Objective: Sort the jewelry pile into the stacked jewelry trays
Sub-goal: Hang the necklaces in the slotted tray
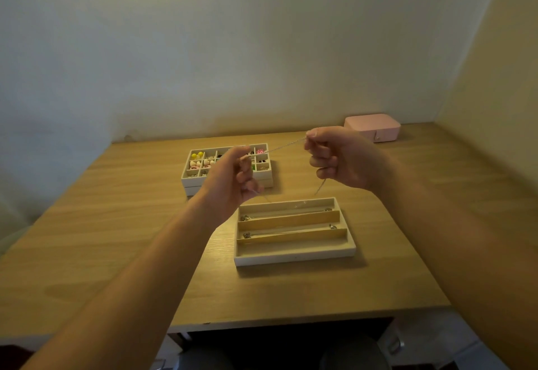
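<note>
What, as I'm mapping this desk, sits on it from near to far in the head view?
Necklace tray → grid trays → pink box.

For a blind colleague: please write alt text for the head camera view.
A person's left hand and right hand pinch a thin silver chain stretched between them, its ends dangling toward a shallow cream three-slot tray on a light wooden table; two slots hold other chains. Behind sit a stack of cream grid trays with colourful jewelry and a pink box.
</note>
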### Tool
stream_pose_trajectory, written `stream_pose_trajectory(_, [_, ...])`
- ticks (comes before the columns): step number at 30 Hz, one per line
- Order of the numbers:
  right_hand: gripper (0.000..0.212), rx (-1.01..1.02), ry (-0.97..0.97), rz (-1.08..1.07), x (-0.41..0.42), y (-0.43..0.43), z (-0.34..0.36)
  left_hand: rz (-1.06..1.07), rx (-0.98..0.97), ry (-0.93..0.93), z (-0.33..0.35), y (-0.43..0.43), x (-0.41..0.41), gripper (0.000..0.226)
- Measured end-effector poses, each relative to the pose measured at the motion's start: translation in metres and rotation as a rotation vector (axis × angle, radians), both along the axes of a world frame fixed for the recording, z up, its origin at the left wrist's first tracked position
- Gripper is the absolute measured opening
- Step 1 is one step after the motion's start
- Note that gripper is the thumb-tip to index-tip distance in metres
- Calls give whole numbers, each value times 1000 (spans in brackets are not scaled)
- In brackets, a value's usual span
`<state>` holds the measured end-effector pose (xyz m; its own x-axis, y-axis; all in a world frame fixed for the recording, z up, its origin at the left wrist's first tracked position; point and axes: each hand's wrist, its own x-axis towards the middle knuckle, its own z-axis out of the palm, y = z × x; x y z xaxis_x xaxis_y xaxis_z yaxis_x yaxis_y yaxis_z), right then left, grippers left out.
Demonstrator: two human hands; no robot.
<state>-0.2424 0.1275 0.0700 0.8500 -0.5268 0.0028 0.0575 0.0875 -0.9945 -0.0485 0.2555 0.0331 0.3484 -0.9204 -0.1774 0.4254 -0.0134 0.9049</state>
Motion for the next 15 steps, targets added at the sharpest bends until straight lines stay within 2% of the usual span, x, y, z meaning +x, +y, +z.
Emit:
stream_pose_trajectory(3, [29, 36, 9, -39, -4, -4, -6, 11, -3, 49, -3, 2, 13, 37])
stream_pose_trajectory(8, [26, 50, 12, -85, -7, -11, -15, -55, -3, 17, -5, 5, 18, 32])
stream_pose_trajectory(12, [20, 11, 7, -113, -11, -18, -22, -126, -27, 16, -3, 7, 15, 25])
stream_pose_trajectory(15, [18, -33, 76, -211, -16, -22, -30, -179, -47, 14, -2, 10, 13, 27])
